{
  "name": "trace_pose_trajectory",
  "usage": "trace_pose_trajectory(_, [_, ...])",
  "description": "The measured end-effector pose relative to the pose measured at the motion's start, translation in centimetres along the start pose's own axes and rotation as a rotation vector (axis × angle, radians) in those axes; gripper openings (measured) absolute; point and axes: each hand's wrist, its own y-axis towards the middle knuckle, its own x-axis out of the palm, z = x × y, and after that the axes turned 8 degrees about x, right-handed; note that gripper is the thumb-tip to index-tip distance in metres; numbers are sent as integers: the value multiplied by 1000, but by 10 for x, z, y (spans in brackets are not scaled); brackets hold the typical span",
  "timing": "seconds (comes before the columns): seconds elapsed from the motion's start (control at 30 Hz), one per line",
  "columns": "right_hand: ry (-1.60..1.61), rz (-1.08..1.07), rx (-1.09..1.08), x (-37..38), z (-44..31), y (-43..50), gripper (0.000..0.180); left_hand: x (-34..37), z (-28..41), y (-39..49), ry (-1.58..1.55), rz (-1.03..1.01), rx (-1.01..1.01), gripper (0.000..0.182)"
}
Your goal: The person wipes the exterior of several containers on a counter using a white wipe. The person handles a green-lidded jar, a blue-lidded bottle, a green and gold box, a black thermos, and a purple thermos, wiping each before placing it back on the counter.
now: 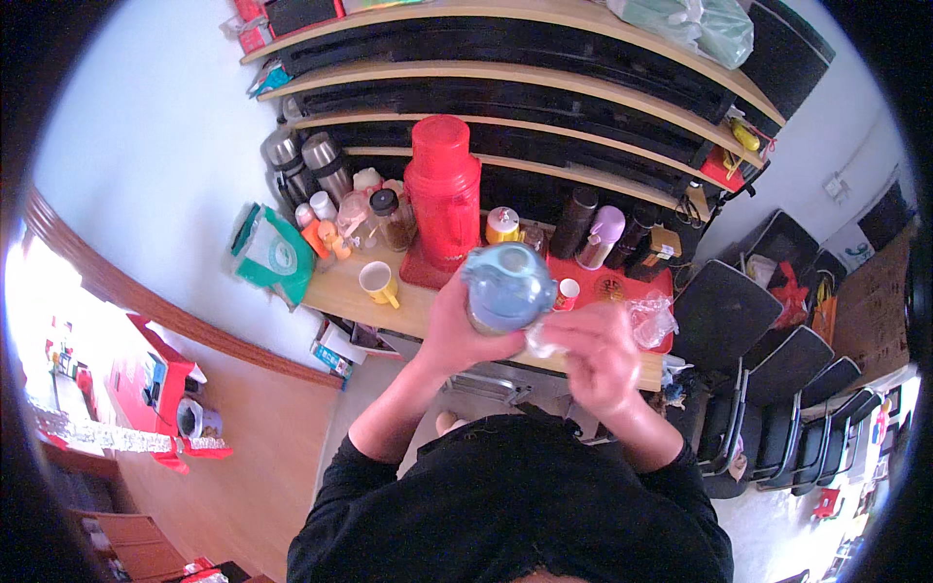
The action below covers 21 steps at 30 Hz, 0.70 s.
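Note:
A large bottle with a translucent blue lid is in my left hand, whose fingers wrap its left side and underside. Beside it, my right hand pinches a crumpled white tissue against the bottle's lower right side. That hand is blurred, and its thumb and fingertips are partly hard to make out. Both hands are above the front edge of a wooden counter. Behind the bottle stands a tall red thermos flask. A yellow mug stands left of it, and a small red-and-white paper cup to the right.
A red tray carries a dark tumbler, a lilac-topped bottle and crumpled clear plastic. Steel flasks and a green bag stand at left. Shelves rise behind; black chairs line the right.

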Motion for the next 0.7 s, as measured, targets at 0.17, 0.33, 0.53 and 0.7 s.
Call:
trace_pose_trajectory(0.17, [220, 21, 483, -9, 12, 39, 24, 2, -6, 6, -719, -181, -146, 91])
trace_pose_trajectory(0.33, [404, 73, 466, 16, 10, 53, 22, 16, 6, 11, -608, -215, -142, 100])
trace_pose_trajectory(0.53, [82, 135, 280, 25, 2, 22, 35, 9, 2, 17, -970, -123, -242, 90])
trace_pose_trajectory(0.7, [40, 148, 91, 26, -4, -2, 35, 7, -2, 17, -876, -50, -238, 87])
